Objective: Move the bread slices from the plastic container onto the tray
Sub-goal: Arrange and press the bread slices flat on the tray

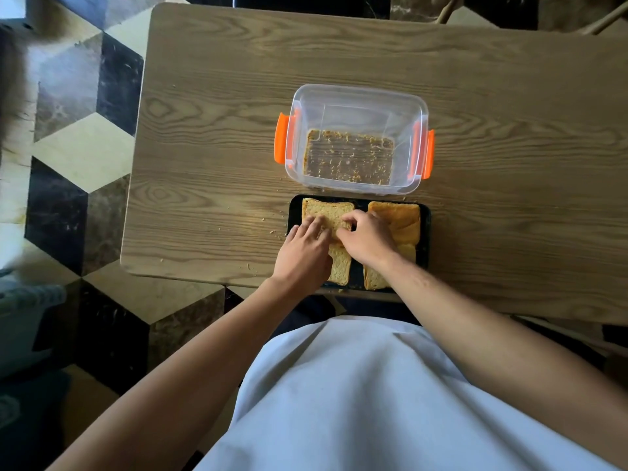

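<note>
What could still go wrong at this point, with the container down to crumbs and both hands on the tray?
1. The tray sits at the table's near edge, possibly overhanging; pressing on it might tip it.
2. Both the left hand and right hand press on the bread slices, which overlap; shifting one could push another off.
3. Crumbs already lie beside the tray, and more handling may scatter more; the plastic container holds only crumbs.

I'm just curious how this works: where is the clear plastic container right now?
In the head view, the plastic container sits on the wooden table, just beyond the black tray of bread slices; only crumbs remain inside.
</note>
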